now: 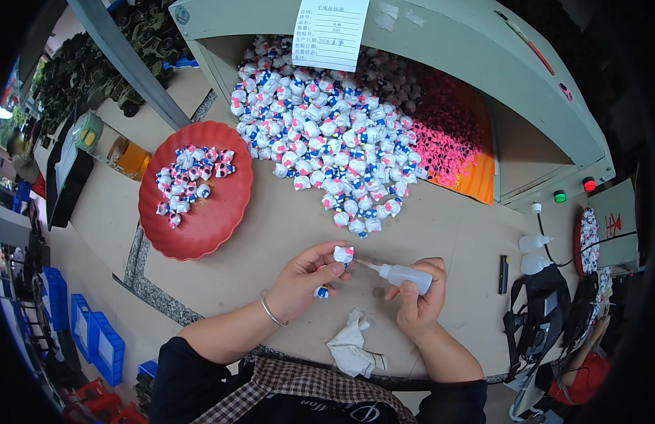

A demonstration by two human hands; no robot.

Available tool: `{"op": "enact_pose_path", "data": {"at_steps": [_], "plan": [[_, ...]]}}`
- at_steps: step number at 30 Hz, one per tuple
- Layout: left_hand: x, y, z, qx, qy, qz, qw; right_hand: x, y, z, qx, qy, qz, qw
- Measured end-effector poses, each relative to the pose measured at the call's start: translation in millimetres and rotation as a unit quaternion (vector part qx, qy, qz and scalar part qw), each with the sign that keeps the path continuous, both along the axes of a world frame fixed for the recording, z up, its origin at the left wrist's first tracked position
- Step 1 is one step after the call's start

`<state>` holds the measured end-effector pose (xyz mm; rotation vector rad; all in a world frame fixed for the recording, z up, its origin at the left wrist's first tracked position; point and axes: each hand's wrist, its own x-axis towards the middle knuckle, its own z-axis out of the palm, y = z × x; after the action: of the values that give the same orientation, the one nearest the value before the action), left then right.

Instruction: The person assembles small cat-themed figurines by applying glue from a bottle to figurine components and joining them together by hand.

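Between the thumb and fingers of my left hand (298, 283) is a small white cat figurine (342, 254) with a pink bow. A second figurine (321, 291), white and blue, pokes out below the same hand. My right hand (422, 300) is closed around a translucent squeeze bottle (409, 278), tilted so its thin nozzle (366, 264) points at the held figurine. The tip is close to the bow side; whether it touches, I cannot tell. A large heap of similar figurines (327, 141) lies beyond my hands.
At the left, a red scalloped plate (228, 205) bears several pink-spotted figurines. Small pink pieces (451, 145) are piled on an orange sheet (485, 180) under the grey-green shelf. A crumpled white cloth (356, 346) lies near me. Farther right are a black lighter-like stick (503, 274) and white bottles (534, 263).
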<state>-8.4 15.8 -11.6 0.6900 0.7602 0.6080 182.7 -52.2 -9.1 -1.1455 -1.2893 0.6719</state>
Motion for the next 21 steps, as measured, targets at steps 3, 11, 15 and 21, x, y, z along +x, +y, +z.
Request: {"op": "enact_pose_path", "data": {"at_steps": [3, 11, 15, 21], "plan": [[1.7, -0.6, 2.4, 0.009, 0.018, -0.002, 1.0, -0.8, -0.9, -0.1, 0.001, 0.02, 0.014, 1.0], [2.4, -2.2, 3.7, 0.043, 0.036, -0.016, 0.998, -3.4, 0.6, -1.3, 0.003, 0.017, 0.007, 1.0], [3.4, -2.9, 3.2, 0.055, 0.034, -0.016, 0.998, -4.3, 0.9, -2.7, 0.001, 0.006, 0.007, 1.0], [4.4, -3.7, 2.8, 0.049, 0.051, -0.009, 0.997, -3.0, -1.2, -1.5, -0.001, -0.037, 0.014, 0.999]]}}
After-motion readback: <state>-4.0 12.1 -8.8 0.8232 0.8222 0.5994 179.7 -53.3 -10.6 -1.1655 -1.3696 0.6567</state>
